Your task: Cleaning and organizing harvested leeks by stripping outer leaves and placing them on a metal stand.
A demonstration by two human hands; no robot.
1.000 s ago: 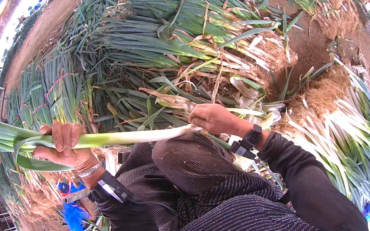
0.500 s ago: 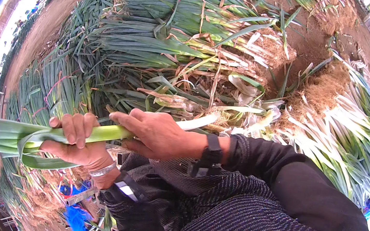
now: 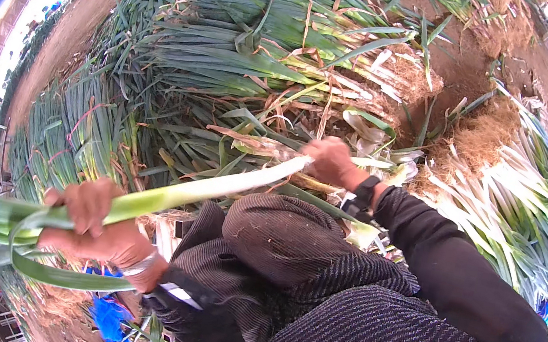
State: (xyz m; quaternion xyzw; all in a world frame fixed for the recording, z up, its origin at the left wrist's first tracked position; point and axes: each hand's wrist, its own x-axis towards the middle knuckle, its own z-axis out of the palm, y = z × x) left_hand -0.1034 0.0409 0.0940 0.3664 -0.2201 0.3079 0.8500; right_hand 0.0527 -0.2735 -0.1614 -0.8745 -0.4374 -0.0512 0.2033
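A long leek (image 3: 198, 189) with a pale stalk and green leaves runs across my lap from lower left to centre right. My left hand (image 3: 97, 228) is shut around its green leafy part. At the white root end, my right hand (image 3: 335, 163) grips the stalk; a dark watch sits on that wrist. My knee in dark striped fabric (image 3: 291, 239) is just below the stalk.
Heaps of green leeks (image 3: 266, 46) fill the ground ahead and to the left. A pile of trimmed pale leeks (image 3: 536, 208) lies at right, beside clumps of brown roots (image 3: 476, 132) and bare soil. Blue fabric (image 3: 107, 321) shows at lower left.
My right hand slid from the middle of the stalk, near my left hand, back out to the white end. The left hand keeps its hold on the leaves.
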